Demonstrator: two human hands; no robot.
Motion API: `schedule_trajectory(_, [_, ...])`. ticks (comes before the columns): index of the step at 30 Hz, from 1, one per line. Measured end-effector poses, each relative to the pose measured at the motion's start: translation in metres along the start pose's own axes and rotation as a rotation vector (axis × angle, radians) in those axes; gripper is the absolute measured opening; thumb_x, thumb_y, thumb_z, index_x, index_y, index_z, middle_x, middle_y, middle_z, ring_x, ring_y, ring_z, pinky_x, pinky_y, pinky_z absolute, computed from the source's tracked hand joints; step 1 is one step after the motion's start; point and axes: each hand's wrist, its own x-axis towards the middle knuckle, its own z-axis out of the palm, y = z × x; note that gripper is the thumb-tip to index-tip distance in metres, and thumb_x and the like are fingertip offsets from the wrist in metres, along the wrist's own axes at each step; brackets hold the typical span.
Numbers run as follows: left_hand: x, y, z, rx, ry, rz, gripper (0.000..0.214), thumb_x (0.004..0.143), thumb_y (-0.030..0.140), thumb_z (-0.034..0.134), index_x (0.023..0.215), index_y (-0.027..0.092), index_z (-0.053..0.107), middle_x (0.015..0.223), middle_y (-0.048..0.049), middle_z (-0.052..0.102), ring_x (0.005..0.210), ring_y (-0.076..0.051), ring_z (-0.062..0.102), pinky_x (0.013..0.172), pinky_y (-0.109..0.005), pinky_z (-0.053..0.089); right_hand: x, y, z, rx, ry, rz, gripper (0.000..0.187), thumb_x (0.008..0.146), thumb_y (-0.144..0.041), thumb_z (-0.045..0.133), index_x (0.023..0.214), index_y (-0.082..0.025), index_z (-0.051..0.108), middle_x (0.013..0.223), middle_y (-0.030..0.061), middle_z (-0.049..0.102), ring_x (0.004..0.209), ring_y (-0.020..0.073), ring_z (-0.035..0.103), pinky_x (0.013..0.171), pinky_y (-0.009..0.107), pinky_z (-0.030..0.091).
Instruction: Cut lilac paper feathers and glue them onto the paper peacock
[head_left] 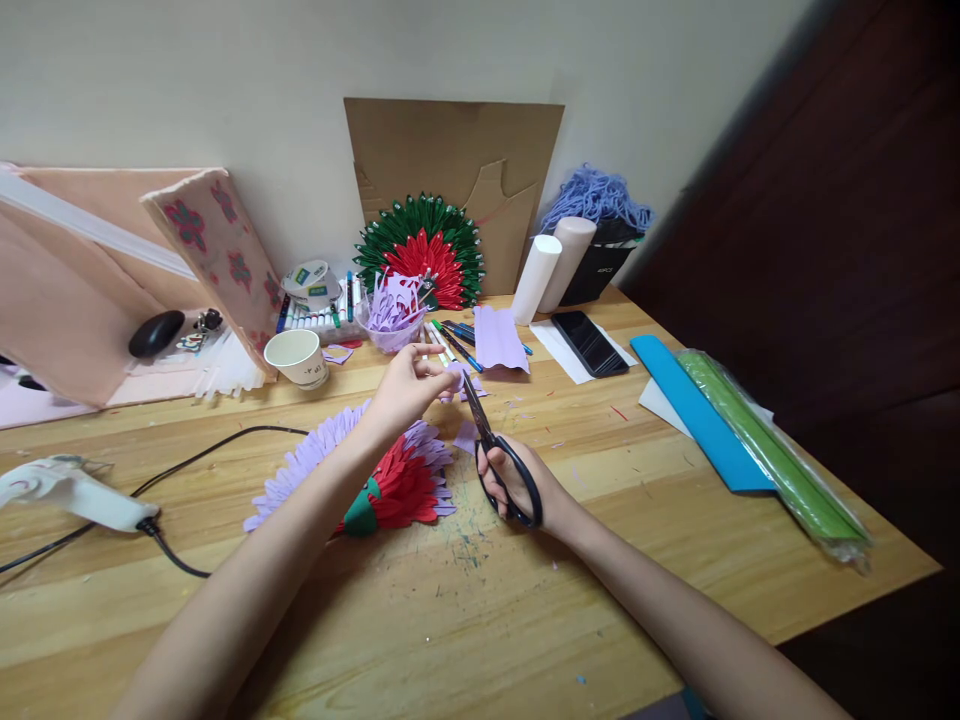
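Observation:
My left hand pinches a small piece of purple paper above the table. My right hand grips black-handled scissors, fingers through the loops, with the blades reaching up to that piece. Beneath my left forearm lies a fan-shaped paper craft with a purple outer fringe, red inner petals and a green base; the forearm hides part of it. Purple scraps lie near the blades. Behind my left hand, a clear bowl holds purple paper strips.
A white glue gun with a black cord lies left. A paper cup and markers stand behind. A green-and-red fan leans on cardboard. A phone, blue paper and a green wrapped roll lie right.

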Motion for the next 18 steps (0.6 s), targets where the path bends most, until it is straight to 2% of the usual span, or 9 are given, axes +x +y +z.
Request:
schedule_trajectory(4, [-0.0004,0.0,0.0003,-0.002,0.009,0.016,0.037,0.071,0.008,0.062,0.105,0.006,0.046,0.061,0.0005,0.062,0.054,-0.009,0.057,0.063,-0.025,0.047,-0.0015,0.0038,-0.001,-0.025,-0.032,-0.013,0.068,0.057,-0.085,0.038,0.072,-0.019,0.043,0.039,-0.0094,0.038,0.03,0.006,0.037,0.031,0.018,0.032])
schedule_trajectory(9, [-0.0033,-0.0004,0.0021,0.009,-0.04,0.005,0.041,0.068,0.005,0.062,0.106,0.007,0.047,0.059,0.0016,0.062,0.055,-0.01,0.058,0.061,-0.025,0.046,-0.0018,0.0094,-0.0012,0.079,-0.079,0.003,0.074,0.055,-0.088,0.03,0.073,-0.018,0.044,0.04,-0.0081,0.042,0.032,0.0075,0.042,0.036,0.02,0.035])
schedule_trajectory(18, [-0.0049,0.0017,0.0041,0.008,-0.045,-0.035,0.038,0.068,0.002,0.061,0.103,0.008,0.049,0.059,0.0021,0.061,0.056,-0.009,0.058,0.059,-0.023,0.046,0.0008,0.0051,0.0014,0.106,-0.03,0.024,0.066,0.053,-0.084,0.046,0.071,-0.021,0.041,0.04,-0.0102,0.038,0.029,0.0062,0.035,0.031,0.019,0.033])
